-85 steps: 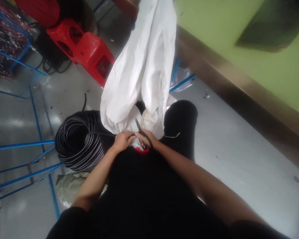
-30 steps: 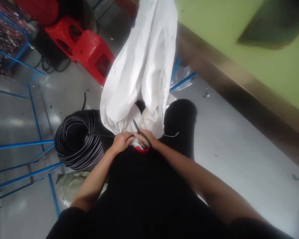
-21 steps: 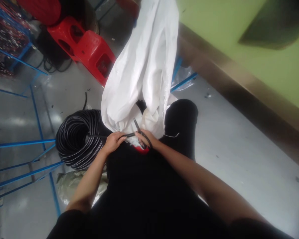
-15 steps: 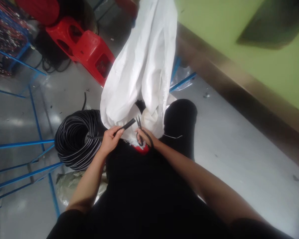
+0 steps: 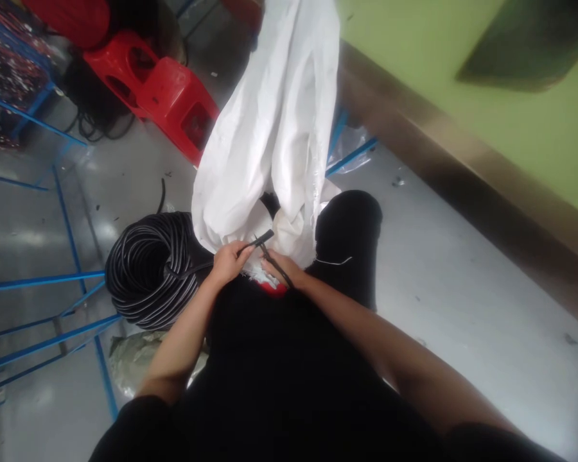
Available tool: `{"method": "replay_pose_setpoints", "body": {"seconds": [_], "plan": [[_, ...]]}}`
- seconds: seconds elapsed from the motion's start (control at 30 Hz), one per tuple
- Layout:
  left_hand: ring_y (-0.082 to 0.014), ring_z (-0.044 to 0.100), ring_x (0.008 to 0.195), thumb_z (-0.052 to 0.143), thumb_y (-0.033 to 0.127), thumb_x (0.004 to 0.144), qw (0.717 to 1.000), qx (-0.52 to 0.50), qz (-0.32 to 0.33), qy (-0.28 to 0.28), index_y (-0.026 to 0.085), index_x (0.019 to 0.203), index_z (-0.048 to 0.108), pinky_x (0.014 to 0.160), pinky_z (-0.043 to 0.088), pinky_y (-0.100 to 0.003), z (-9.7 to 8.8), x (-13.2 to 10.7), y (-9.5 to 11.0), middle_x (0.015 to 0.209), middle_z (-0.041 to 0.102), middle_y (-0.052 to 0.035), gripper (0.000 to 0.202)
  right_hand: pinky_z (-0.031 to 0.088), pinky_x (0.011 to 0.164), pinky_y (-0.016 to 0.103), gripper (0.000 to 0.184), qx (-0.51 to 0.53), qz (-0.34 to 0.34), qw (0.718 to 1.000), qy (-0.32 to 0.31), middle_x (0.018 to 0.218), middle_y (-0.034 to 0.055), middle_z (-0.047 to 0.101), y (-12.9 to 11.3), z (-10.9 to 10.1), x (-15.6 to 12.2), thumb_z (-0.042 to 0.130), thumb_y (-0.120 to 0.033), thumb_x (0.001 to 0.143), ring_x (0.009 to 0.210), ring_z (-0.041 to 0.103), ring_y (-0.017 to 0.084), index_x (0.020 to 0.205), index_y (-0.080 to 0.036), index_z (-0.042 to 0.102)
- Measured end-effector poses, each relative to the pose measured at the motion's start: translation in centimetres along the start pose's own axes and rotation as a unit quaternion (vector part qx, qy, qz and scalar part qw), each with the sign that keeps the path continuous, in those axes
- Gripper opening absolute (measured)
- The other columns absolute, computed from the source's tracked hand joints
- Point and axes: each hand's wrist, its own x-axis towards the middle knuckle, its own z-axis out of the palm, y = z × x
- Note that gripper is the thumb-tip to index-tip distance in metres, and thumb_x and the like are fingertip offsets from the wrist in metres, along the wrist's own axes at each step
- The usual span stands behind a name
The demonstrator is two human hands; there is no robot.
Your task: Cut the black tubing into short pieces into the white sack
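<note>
My left hand is closed on the free end of a black cable that runs back to a big coil of black cable on the floor. My right hand grips black scissors, their blades meeting the cable end. Both hands work over my lap, at the mouth of a tall white woven sack standing between my knees. A small red and white thing lies under my hands; I cannot make it out.
Red plastic stools lie on the grey floor at the back left. Blue metal rack bars cross the left side. A crumpled plastic bag lies under my left arm. A green wall with a brown skirting runs along the right.
My left hand slid out along the cable, lifted its free end up toward the sack, then came back in. The scissors now meet that end.
</note>
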Motion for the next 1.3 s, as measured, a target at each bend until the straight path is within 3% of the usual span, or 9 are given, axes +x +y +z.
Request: {"method": "replay_pose_setpoints", "body": {"seconds": [0.1, 0.3, 0.57, 0.73, 0.8, 0.97, 1.13, 1.23, 1.3], "plan": [[-0.0189, 0.063, 0.083, 0.047, 0.043, 0.090, 0.999, 0.028, -0.003, -0.019, 0.020, 0.100, 0.071, 0.073, 0.046, -0.027, -0.1, 0.2, 0.1, 0.091, 0.071, -0.0050, 0.034, 0.046, 0.060, 0.024, 0.028, -0.013, -0.004, 1.000, 0.011, 0.069, -0.0010, 0.062, -0.6, 0.0, -0.4, 0.046, -0.043, 0.090, 0.060, 0.059, 0.013, 0.102, -0.020, 0.056], [-0.0196, 0.064, 0.083, 0.047, 0.044, 0.090, 0.999, 0.014, -0.017, -0.032, 0.020, 0.100, 0.072, 0.074, 0.046, -0.028, 0.3, 1.0, -0.4, 0.094, 0.071, -0.0055, 0.036, 0.040, 0.056, 0.023, 0.033, -0.063, 0.024, 0.996, 0.050, 0.057, -0.0011, 0.055, -0.9, 0.3, -0.7, 0.045, -0.047, 0.089, 0.055, 0.053, 0.013, 0.073, -0.019, 0.053], [-0.0197, 0.063, 0.083, 0.047, 0.047, 0.089, 0.998, -0.002, -0.035, -0.047, 0.018, 0.104, 0.071, 0.074, 0.048, -0.028, 0.3, 1.1, -1.4, 0.095, 0.071, -0.0059, 0.040, 0.038, 0.054, 0.023, 0.039, -0.076, 0.009, 0.994, 0.077, 0.056, -0.0013, 0.053, -0.6, 0.2, -0.3, 0.048, -0.048, 0.085, 0.056, 0.051, 0.013, 0.059, -0.019, 0.047], [-0.0199, 0.064, 0.086, 0.047, 0.046, 0.090, 0.998, -0.002, -0.010, -0.066, 0.020, 0.104, 0.071, 0.076, 0.048, -0.028, 0.8, 0.3, -1.2, 0.098, 0.071, -0.0060, 0.039, 0.038, 0.041, 0.022, 0.038, 0.077, 0.076, 0.994, 0.022, 0.046, -0.0050, 0.048, -1.2, -0.1, -0.3, 0.046, -0.054, 0.086, 0.039, 0.048, 0.011, 0.069, -0.020, 0.048], [-0.0203, 0.064, 0.087, 0.047, 0.044, 0.090, 0.997, 0.011, 0.010, -0.081, 0.020, 0.104, 0.070, 0.077, 0.048, -0.029, 1.2, -0.2, -0.8, 0.098, 0.071, -0.0067, 0.037, 0.038, 0.039, 0.021, 0.041, 0.127, 0.063, 0.990, 0.007, 0.044, -0.0053, 0.048, -1.2, -0.2, -0.3, 0.046, -0.057, 0.085, 0.036, 0.047, 0.010, 0.068, -0.020, 0.047], [-0.0188, 0.064, 0.087, 0.044, 0.039, 0.092, 0.993, 0.014, 0.049, -0.109, 0.021, 0.112, 0.067, 0.079, 0.049, -0.029, 1.4, -1.5, -0.7, 0.099, 0.070, -0.0066, 0.035, 0.039, 0.039, 0.020, 0.046, 0.140, 0.017, 0.990, -0.024, 0.042, -0.0051, 0.047, -1.4, -0.4, -0.4, 0.050, -0.059, 0.082, 0.035, 0.047, 0.009, 0.061, -0.019, 0.046], [-0.0196, 0.064, 0.092, 0.045, 0.041, 0.092, 0.993, 0.045, 0.049, -0.100, 0.021, 0.114, 0.065, 0.087, 0.046, -0.032, -0.4, -2.6, -3.0, 0.100, 0.070, -0.0064, 0.036, 0.038, 0.036, 0.019, 0.044, 0.170, 0.036, 0.985, 0.004, 0.044, -0.0058, 0.046, -2.0, -0.5, -0.6, 0.053, -0.060, 0.081, 0.035, 0.045, 0.008, 0.066, -0.020, 0.044], [-0.0190, 0.064, 0.090, 0.047, 0.042, 0.091, 0.998, 0.015, 0.004, -0.059, 0.019, 0.106, 0.068, 0.084, 0.048, -0.030, -1.1, -3.0, -3.7, 0.097, 0.070, -0.0058, 0.035, 0.039, 0.036, 0.019, 0.045, 0.206, 0.051, 0.977, 0.011, 0.048, -0.0052, 0.048, -1.9, -0.3, -0.3, 0.053, -0.063, 0.080, 0.038, 0.047, 0.009, 0.075, -0.019, 0.047], [-0.0190, 0.064, 0.088, 0.048, 0.042, 0.089, 1.000, -0.023, -0.019, 0.001, 0.017, 0.101, 0.069, 0.083, 0.049, -0.029, -1.8, -3.2, -2.7, 0.095, 0.071, -0.0059, 0.035, 0.040, 0.036, 0.020, 0.046, 0.249, 0.056, 0.967, 0.015, 0.052, -0.0044, 0.049, -1.6, -0.1, 0.0, 0.052, -0.064, 0.080, 0.041, 0.049, 0.011, 0.085, -0.018, 0.049]]}}
